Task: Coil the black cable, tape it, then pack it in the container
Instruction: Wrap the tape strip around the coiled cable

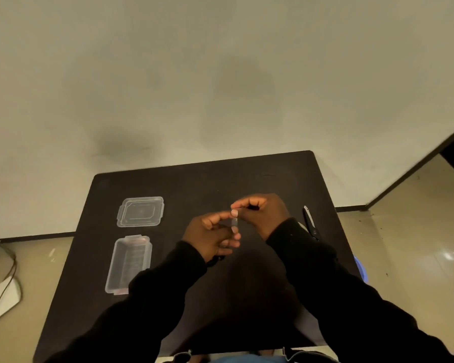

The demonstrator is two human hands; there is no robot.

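Both hands meet above the middle of the dark table point(194, 184). My left hand point(211, 238) grips the coiled black cable point(215, 258), of which only a bit shows below the palm. A short strip of clear tape point(235, 223) stands upright between the hands. The thumb and forefinger of my right hand point(262, 213) pinch its top end, and my left fingertips touch it lower down. The clear plastic container point(129, 264) lies open on the table to the left, with its clear lid point(140, 212) lying separately behind it.
A pair of scissors point(310, 223) with dark handles lies near the table's right edge, partly under my right sleeve. A pale wall stands right behind the table. A blue object point(361, 268) shows on the floor at the right, cables and a white item at the left.
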